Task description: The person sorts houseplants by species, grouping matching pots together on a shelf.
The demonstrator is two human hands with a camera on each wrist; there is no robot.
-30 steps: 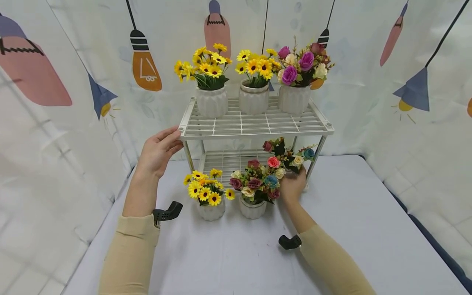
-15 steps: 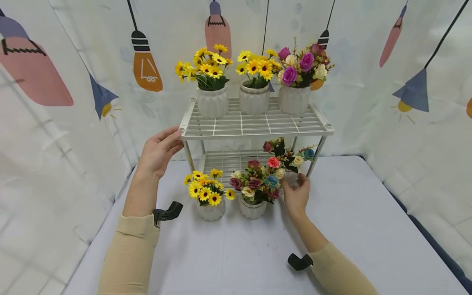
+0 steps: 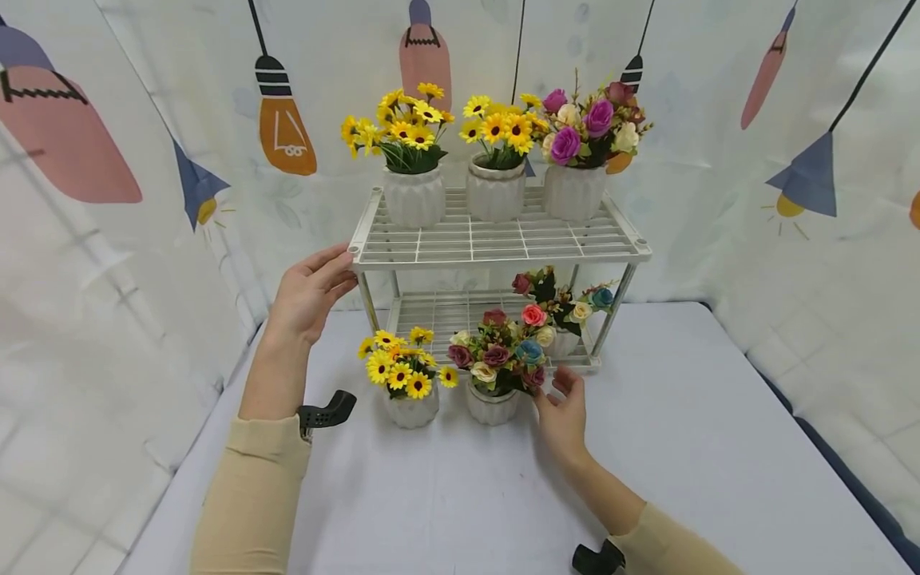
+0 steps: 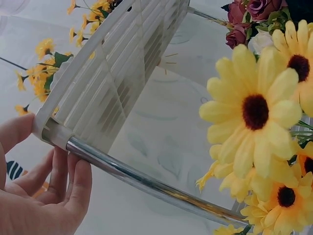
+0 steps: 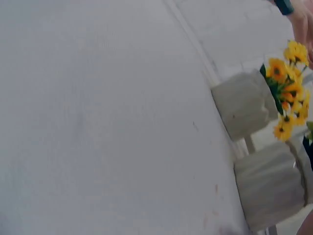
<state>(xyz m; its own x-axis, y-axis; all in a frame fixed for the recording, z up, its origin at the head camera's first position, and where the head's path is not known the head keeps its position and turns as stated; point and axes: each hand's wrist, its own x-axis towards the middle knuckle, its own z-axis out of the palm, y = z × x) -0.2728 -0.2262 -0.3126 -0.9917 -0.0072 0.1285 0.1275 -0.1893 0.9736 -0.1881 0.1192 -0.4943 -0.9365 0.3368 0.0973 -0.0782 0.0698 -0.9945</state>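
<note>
My left hand (image 3: 305,295) pinches the left front corner of a white two-tier wire rack (image 3: 503,262); the left wrist view shows the thumb on top and the fingers under the corner. My right hand (image 3: 564,415) is at the right of a potted bunch of mixed roses (image 3: 496,357) on the table, its loosely bent fingers beside the blooms and holding nothing. A pot of yellow daisies (image 3: 412,411) stands to the left of it. On the lower shelf, at the right end, sits another pot of roses (image 3: 564,343), partly hidden by the front blooms.
The top shelf carries two pots of yellow daisies (image 3: 414,198) (image 3: 496,192) and a pot of purple and cream roses (image 3: 575,192). A white cloth covers the table (image 3: 690,415). Behind the rack hangs a printed curtain (image 3: 460,48).
My right hand has let go of the rose pot on the lower shelf and drawn back toward the front rose pot. My left hand stays on the rack corner.
</note>
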